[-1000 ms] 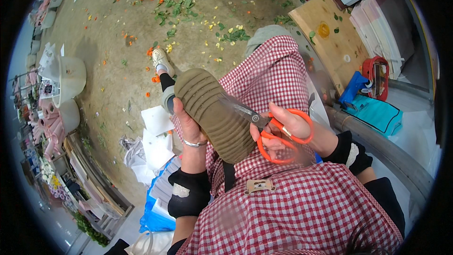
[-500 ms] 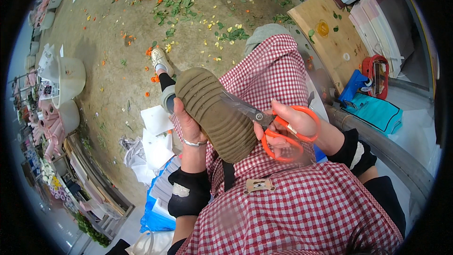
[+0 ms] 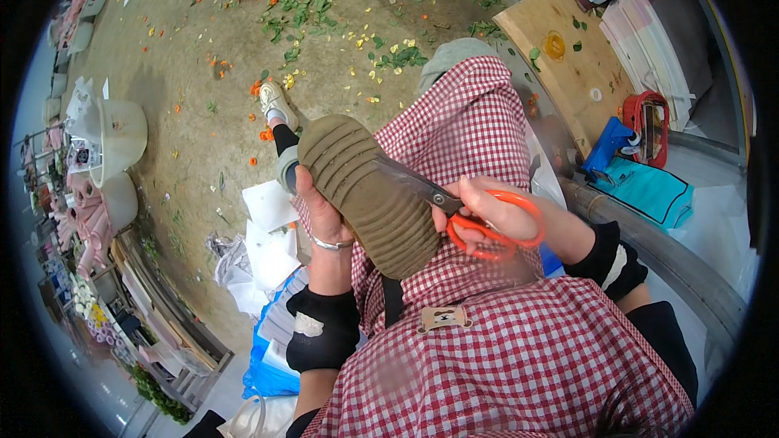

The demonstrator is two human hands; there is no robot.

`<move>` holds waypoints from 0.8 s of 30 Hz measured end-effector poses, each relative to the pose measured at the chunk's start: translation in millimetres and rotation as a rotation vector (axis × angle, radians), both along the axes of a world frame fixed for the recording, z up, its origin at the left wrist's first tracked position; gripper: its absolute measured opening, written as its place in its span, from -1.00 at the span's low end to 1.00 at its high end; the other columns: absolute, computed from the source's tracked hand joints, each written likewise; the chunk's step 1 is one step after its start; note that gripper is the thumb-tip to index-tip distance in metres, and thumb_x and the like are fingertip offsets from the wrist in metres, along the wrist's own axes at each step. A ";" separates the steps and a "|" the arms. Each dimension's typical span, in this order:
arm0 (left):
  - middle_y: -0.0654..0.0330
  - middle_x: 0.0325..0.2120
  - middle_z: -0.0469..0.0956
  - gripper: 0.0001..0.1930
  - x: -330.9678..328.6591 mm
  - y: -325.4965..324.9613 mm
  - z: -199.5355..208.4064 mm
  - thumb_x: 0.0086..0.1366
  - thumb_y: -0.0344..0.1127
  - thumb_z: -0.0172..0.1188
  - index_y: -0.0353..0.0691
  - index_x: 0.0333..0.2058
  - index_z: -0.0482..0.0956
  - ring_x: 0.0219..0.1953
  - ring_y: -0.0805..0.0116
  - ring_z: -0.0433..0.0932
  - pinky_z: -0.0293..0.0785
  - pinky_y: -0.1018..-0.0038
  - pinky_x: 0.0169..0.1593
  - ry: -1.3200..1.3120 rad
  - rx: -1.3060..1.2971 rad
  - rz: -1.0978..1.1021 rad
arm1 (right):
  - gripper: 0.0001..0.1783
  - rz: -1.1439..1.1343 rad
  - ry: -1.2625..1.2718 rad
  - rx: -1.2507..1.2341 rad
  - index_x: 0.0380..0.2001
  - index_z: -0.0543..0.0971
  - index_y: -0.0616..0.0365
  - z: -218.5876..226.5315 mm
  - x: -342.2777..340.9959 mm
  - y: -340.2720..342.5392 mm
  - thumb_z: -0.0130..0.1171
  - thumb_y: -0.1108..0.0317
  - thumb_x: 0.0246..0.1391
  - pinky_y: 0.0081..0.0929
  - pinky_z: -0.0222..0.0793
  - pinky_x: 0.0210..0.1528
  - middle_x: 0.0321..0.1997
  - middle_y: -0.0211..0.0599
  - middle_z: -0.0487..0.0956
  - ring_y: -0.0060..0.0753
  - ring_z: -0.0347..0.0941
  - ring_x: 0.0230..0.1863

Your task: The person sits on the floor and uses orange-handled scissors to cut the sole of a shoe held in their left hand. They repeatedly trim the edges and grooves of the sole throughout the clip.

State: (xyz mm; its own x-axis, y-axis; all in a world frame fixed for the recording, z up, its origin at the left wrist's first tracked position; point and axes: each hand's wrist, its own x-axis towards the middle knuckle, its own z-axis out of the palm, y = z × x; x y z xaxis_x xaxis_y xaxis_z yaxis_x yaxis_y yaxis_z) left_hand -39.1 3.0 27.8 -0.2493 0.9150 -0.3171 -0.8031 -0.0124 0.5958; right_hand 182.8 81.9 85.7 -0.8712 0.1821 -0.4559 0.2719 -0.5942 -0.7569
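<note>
Leaves (image 3: 308, 12) and petals (image 3: 266, 135) strewed the floor (image 3: 174, 57); a teal bag (image 3: 647, 192) lay by the board's (image 3: 542, 28) lower corner. Over the apron (image 3: 527, 349), sole-up, the shoe (image 3: 357, 158) looked olive and ridged, left hand (image 3: 321, 209) clamped on its left edge, right hand's (image 3: 493, 204) fingers curled round scissors (image 3: 440, 199) obscuring its right

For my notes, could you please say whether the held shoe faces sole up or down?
Sole up: the shoe shows its ridged brown underside, gripped by the left hand.

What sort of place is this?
Probably a florist's workroom: green leaves and orange petals litter the floor, and white flowers show at the far left.
</note>
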 end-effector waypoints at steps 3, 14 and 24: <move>0.14 0.09 0.26 -0.23 -0.1 1.7 -2.8 0.13 0.26 -0.01 -0.04 0.21 0.04 0.06 0.21 0.33 0.31 0.24 0.11 -0.037 0.024 -0.051 | -0.29 0.161 -0.069 0.224 -0.40 0.43 0.24 8.4 5.1 26.6 -0.50 -0.19 0.19 -0.60 0.28 -0.53 -0.70 -0.44 0.33 -0.59 0.27 -0.64; 0.04 0.08 0.28 -0.20 3.1 10.9 -12.8 0.11 0.29 -0.02 -0.21 0.15 0.14 0.07 0.14 0.33 0.31 0.23 0.10 -0.345 0.079 -0.146 | -0.30 0.740 -0.094 0.273 -0.38 0.51 0.27 31.7 -6.2 133.7 -0.41 -0.16 0.18 -0.64 0.24 -0.64 -0.72 -0.41 0.40 -0.63 0.30 -0.70; 0.03 0.05 0.31 -0.17 9.3 19.0 -6.7 0.07 0.29 0.04 -0.25 0.13 0.16 0.04 0.15 0.36 0.33 0.23 0.08 -0.199 0.021 -0.160 | -0.28 0.680 0.132 0.029 -0.33 0.50 0.33 -12.1 -8.8 142.4 -0.25 -0.23 0.12 -0.69 0.15 -0.68 -0.75 -0.47 0.32 -0.66 0.23 -0.73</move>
